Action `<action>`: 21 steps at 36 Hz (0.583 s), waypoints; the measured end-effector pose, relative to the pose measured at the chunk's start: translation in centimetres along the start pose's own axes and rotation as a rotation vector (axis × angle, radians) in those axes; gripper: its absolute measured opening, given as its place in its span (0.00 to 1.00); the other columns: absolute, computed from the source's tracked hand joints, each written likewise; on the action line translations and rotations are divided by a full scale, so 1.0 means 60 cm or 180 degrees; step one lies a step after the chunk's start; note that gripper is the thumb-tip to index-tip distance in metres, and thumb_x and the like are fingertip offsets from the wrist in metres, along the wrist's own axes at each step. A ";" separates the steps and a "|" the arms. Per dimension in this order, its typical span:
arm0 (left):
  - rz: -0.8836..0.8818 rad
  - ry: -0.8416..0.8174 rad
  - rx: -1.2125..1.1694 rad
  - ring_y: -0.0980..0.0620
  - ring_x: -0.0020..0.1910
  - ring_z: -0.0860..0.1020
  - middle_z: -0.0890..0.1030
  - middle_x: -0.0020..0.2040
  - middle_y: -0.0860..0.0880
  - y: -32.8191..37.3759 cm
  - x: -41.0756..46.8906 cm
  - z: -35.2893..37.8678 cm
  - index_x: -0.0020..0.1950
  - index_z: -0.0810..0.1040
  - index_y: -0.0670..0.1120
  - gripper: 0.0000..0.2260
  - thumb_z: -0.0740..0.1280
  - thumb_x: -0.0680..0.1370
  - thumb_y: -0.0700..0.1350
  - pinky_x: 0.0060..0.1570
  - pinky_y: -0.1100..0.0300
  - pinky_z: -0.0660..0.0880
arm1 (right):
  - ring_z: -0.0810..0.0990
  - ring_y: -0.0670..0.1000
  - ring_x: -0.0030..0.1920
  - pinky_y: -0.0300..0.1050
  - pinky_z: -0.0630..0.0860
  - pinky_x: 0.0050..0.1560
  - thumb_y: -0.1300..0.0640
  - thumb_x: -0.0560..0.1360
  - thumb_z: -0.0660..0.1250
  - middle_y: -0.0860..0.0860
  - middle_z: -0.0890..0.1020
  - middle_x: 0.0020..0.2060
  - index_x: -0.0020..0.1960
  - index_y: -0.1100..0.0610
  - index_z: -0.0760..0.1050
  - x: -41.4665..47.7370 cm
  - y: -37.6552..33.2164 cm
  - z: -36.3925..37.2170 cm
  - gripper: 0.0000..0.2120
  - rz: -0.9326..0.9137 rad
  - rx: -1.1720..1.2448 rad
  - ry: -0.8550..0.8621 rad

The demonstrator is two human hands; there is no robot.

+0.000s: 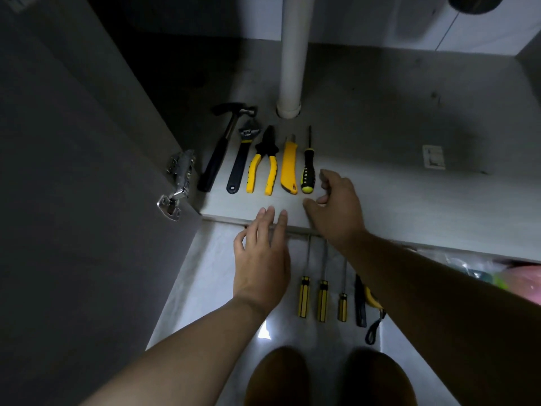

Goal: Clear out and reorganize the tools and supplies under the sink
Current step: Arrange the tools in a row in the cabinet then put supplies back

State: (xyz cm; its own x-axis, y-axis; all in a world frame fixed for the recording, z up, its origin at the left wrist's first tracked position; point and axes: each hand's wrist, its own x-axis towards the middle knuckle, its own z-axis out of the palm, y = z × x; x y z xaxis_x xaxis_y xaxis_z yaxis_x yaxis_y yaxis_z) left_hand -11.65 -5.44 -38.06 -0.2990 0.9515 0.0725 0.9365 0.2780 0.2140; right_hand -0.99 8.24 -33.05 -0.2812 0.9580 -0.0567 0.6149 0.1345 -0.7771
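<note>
Door: the cabinet door (73, 200) stood open at the left, with a metal hinge (177, 183) on its inner edge; its top was cut off.
Row of tools: five lay side by side near the front edge of the cabinet floor (380, 127), handles toward the front.
Hammer (219, 150): nearest the left edge, black handle, head in shadow.
Wrench (241, 159): just right of the hammer, dark and hard to make out.
Pliers (263, 162): yellow grips, in the middle of the row.
Knife (289, 168): yellow body, blade end barely visible.
Screwdriver (308, 171): black and yellow handle, last in the row.
Pipe (292, 54): white, upright behind the row, its top out of view.
Left hand (262, 259): fingers straight and spread, holding nothing, over the front edge of the cabinet floor.
Right hand (336, 209): fingers loosely curled, grasping nothing, just beside the screwdriver handle without clearly touching it.
Floor tools: three striped screwdrivers (322, 300) lay on the tiles in front of the cabinet, tips hidden by the hands.
Dark tool (360, 306): beside them, kind unclear.
Yellow item (373, 300): mostly hidden under the right forearm, a black strap trailing out.
Bags (497, 273): blurred plastic at the right edge, cut off.
</note>
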 end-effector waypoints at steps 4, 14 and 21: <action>0.0064 -0.0011 -0.0152 0.46 0.80 0.59 0.61 0.79 0.45 0.002 -0.027 0.001 0.80 0.61 0.48 0.33 0.67 0.75 0.47 0.71 0.46 0.68 | 0.74 0.44 0.45 0.44 0.79 0.51 0.60 0.76 0.69 0.51 0.72 0.57 0.68 0.54 0.70 -0.062 0.020 -0.018 0.22 -0.0093 -0.0162 0.0085; -0.0065 -0.1328 -0.1385 0.43 0.51 0.79 0.73 0.56 0.49 0.018 -0.102 0.032 0.68 0.69 0.57 0.16 0.62 0.81 0.45 0.51 0.48 0.79 | 0.78 0.46 0.45 0.44 0.80 0.43 0.59 0.77 0.67 0.48 0.77 0.48 0.54 0.50 0.71 -0.203 0.128 -0.014 0.09 0.0345 -0.0801 -0.0746; -0.0509 -0.1746 -0.1625 0.40 0.54 0.81 0.80 0.56 0.43 0.033 -0.077 0.055 0.64 0.64 0.47 0.19 0.69 0.77 0.48 0.49 0.51 0.76 | 0.83 0.56 0.49 0.45 0.77 0.41 0.54 0.76 0.69 0.54 0.82 0.47 0.53 0.55 0.76 -0.213 0.132 0.043 0.08 0.1244 -0.1600 -0.1225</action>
State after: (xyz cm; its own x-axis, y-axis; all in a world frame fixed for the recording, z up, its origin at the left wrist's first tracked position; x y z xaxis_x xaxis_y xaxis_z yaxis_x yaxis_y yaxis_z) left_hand -7.81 -8.86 -41.19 -0.1650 0.8711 -0.4625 0.6487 0.4491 0.6145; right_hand 5.56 -3.58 -40.12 -0.1544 0.8156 -0.5576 0.9600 -0.0096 -0.2799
